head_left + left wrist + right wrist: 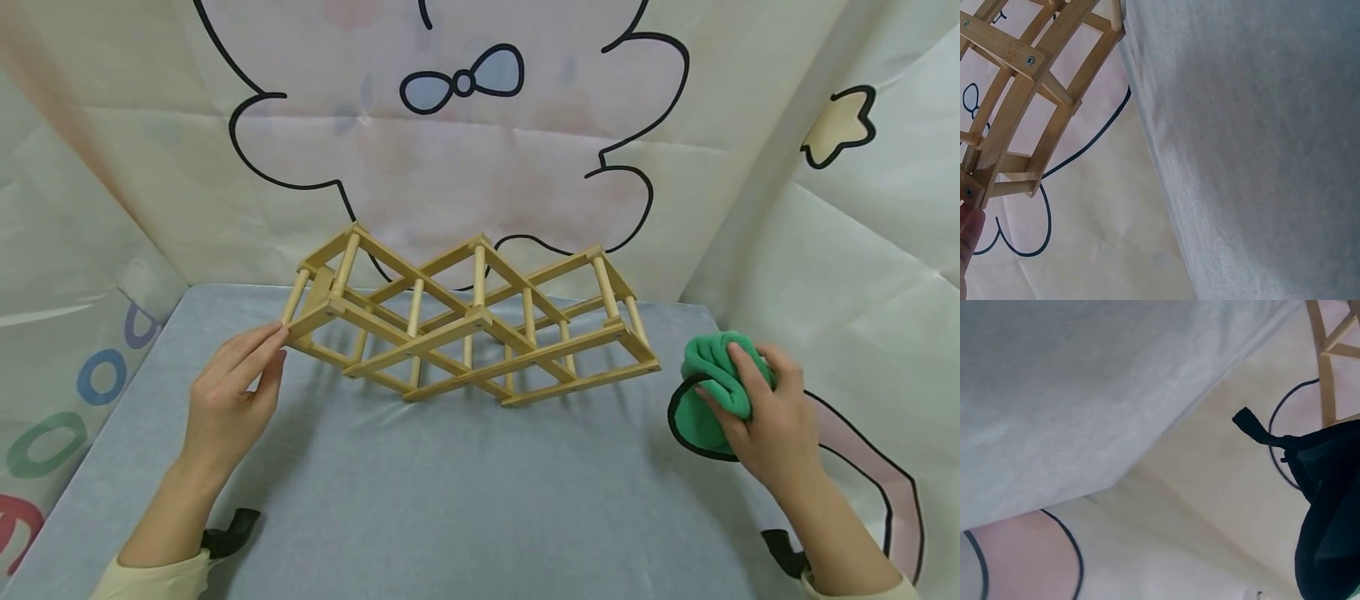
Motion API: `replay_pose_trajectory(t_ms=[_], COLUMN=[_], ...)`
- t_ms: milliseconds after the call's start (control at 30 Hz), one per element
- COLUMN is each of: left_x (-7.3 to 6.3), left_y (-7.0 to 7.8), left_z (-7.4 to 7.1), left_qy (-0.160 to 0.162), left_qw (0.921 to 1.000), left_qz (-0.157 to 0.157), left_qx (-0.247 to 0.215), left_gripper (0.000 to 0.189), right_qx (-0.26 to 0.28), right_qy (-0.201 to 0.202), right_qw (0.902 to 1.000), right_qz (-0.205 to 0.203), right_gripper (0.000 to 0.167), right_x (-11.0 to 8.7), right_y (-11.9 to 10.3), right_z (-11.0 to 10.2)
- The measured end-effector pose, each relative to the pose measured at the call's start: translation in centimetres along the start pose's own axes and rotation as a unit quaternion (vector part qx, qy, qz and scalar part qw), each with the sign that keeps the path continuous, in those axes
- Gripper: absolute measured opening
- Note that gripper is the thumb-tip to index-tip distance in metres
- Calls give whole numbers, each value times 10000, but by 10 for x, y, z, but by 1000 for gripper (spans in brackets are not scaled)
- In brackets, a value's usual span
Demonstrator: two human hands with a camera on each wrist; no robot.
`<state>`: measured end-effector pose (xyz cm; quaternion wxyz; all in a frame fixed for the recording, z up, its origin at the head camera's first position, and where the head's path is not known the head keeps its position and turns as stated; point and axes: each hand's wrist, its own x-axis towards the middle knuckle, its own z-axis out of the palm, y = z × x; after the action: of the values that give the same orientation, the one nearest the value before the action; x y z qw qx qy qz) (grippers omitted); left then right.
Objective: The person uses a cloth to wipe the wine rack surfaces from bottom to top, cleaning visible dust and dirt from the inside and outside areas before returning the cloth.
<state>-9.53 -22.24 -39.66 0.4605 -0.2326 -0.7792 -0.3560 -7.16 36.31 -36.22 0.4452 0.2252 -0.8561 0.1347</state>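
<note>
A lattice-sided wooden folding rack [480,317] spans the middle of the head view, its slats joined by round dowels. At its left end my left hand [232,383] pinches a corner between thumb and fingers; the left wrist view shows fingertips [971,234] at that corner of the slats [1017,106]. Off the rack's right end, my right hand [776,412] grips a bunched green cloth [708,358] with black edging, held apart from the rack. In the right wrist view the cloth's dark side [1335,506] and a small loop [1250,425] show; the fingers are hidden there.
A grey-blue cloth covers the table [480,500]. Pale printed curtains [525,192] rise behind it and at both sides, the back one close behind the rack. Black straps [232,533] stick out at both wrists.
</note>
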Motion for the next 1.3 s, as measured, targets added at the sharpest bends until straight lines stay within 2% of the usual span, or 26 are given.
replay_pose_trajectory(t_ms=[100, 200, 367, 433, 533, 633, 700, 867, 1000, 1300], left_x=[0, -1, -1, -1, -1, -1, -1, -1, -2, -3], left_y=[0, -1, -2, -2, -2, -2, -2, -2, -3, -6], left_z=[-1, -1, -1, -1, -1, -2, -2, -2, -2, -4], left_qy=[-18, -59, -101, -119, -145, -169, -169, -154, -140, -394], left_qw=[10000, 10000, 9999, 9999, 9999, 9998, 9998, 9998, 9998, 9968], left_qz=[-15, -26, -26, -23, -28, -31, -34, -4, 37, 257], left_qx=[4, 28, 53, 59, 62, 73, 75, 124, 159, 644], left_gripper=[44, 44, 43, 44, 45, 45, 46, 46, 47, 53], right_qx=[-36, 102, 743, 893, 907, 889, 917, 881, 732, 730], right_qy=[154, 475, 1154, 1251, 1198, 963, 666, -376, -1088, -1950], right_qw=[9993, 9963, 9784, 9712, 9672, 9654, 9648, 9594, 9544, 9434], right_qz=[-330, -705, -1544, -1820, -2047, -2253, -2373, -2651, -2681, -2582], right_gripper=[68, 56, 26, 21, 18, 18, 21, 31, 40, 45], right_x=[5, 10, 23, 28, 31, 31, 29, 15, 4, -6], right_y=[-13, -26, -45, -51, -59, -64, -65, -60, -61, -76], right_z=[-1, 0, 4, 6, 8, 10, 12, 17, 27, 50])
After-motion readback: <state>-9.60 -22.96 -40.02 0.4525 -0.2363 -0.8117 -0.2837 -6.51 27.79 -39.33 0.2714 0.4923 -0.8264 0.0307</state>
